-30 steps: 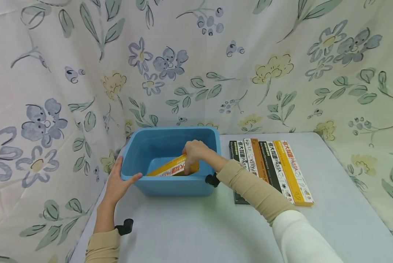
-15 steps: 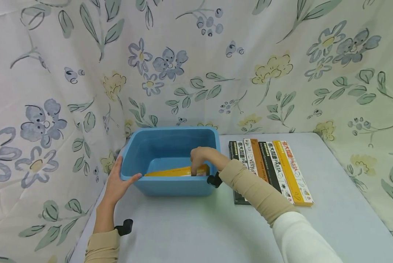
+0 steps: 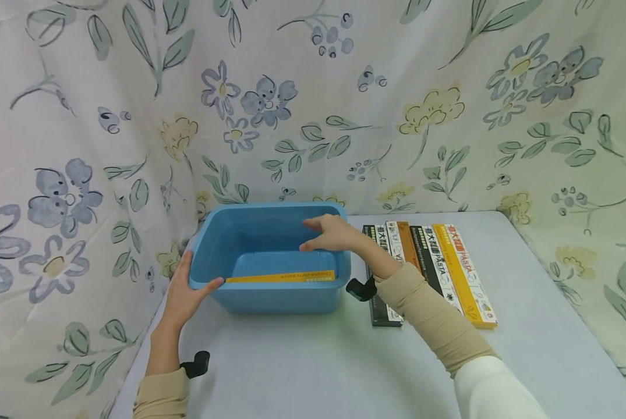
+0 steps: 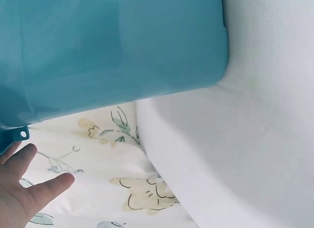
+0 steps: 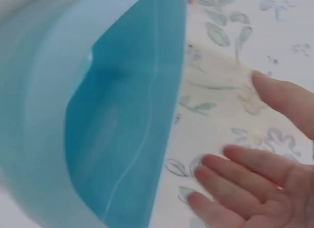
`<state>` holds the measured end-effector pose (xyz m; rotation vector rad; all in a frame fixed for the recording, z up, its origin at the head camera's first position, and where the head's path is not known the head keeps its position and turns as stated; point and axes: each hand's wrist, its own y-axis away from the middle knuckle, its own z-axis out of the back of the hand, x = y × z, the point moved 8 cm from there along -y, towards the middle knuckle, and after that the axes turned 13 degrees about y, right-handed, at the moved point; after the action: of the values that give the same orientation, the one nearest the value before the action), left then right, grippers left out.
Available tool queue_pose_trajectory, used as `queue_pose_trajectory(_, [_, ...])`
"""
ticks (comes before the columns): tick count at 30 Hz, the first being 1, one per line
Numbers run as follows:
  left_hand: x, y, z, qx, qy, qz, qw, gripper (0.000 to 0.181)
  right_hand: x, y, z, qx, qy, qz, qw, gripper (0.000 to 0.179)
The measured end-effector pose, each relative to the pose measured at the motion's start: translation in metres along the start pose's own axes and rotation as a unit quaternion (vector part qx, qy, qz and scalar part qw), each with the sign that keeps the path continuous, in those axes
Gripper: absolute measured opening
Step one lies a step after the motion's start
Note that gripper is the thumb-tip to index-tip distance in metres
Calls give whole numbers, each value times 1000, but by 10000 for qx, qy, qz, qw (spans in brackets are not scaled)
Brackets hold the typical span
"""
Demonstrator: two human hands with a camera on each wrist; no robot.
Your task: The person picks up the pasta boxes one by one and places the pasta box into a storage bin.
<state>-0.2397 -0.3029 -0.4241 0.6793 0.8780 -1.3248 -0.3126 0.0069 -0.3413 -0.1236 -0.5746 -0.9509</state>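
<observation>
The two hands are apart, at opposite ends of a light blue, smooth plastic bin with rounded corners (image 3: pixel 276 299). The left hand (image 3: pixel 184 295) rests at the bin's left end, its thumb stretched to the near corner of the rim and its other fingers extended along the outside. The right hand (image 3: pixel 336 234) hovers over the right end of the bin, thumb and fingers spread apart. Inside the bin, a long, slim yellow cardboard box (image 3: pixel 278 278) lies parallel to the near wall and just behind it, a narrow printed face turned up; the rim hides its lower part. Each wrist wears a small black device, and beige ribbed cuffs cover the forearms, with a white sleeve (image 3: pixel 496 387) above the right one. Just right of the bin, flat printed cartons (image 3: pixel 464 273) lie side by side in a row, in black and white, white and brown, and yellow and white, partly covered by the right arm. They rest on a smooth, pale tabletop (image 3: pixel 292 366), backed by softly folded, floral-printed fabric (image 3: pixel 323 99).
</observation>
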Motion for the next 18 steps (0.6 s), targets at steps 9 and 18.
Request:
queue_pose_trajectory(9, [-1,0,0,-38,46,-48,10000,105,-18,37,10,-1421,-1428,333,9789,78])
queue_pose_trajectory(18, [-1,0,0,-31,43,-91,9999,105,-59,80,-13,-2105,-2415,99,9472,74])
